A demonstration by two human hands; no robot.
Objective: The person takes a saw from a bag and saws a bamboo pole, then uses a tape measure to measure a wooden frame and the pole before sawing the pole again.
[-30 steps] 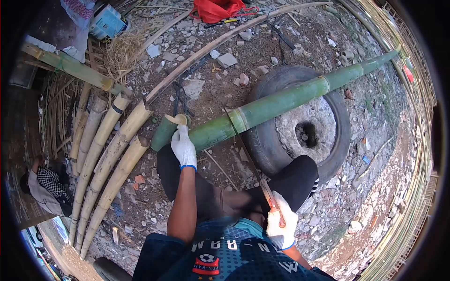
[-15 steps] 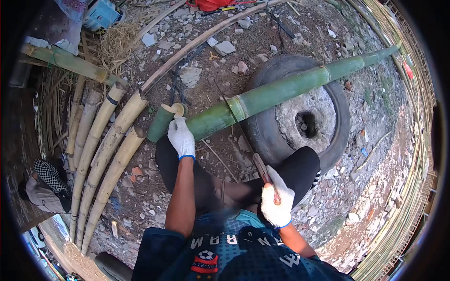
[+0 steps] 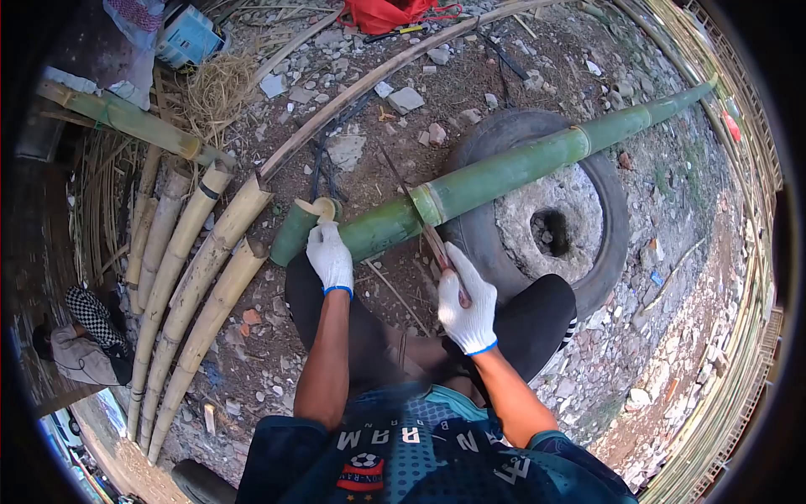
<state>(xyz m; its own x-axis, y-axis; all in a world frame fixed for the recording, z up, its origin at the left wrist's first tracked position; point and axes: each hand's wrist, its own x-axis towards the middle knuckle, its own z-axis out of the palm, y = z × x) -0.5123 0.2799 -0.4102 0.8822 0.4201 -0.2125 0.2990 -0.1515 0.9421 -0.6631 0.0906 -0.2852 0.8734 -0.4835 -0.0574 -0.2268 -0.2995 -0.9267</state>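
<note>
A long green bamboo pole [image 3: 504, 174] lies slantwise before me, resting across a tyre. My left hand [image 3: 330, 257], in a white glove, grips the pole's near left end, fingers closed at its rim. In my gloved right hand [image 3: 467, 304] is the handle of a handsaw [image 3: 433, 241]. Its thin blade crosses the pole just left of the pale node ring, and its tip points away past the far side. Beside my left hand sits a short green bamboo piece [image 3: 292, 233] with an open end.
The tyre [image 3: 615, 227] has a concrete core [image 3: 578, 208] with a hole. Several dry bamboo poles [image 3: 200, 273] stretch along the left. A long split strip [image 3: 361, 77] curves behind. Stones, a blue-white bucket [image 3: 189, 38] and a red bag [image 3: 388, 13] lie farther off.
My right hand has pushed the saw forward and left, bringing the handle close to the pole. The left hand stays at the pole's end; the view has shifted slightly.
</note>
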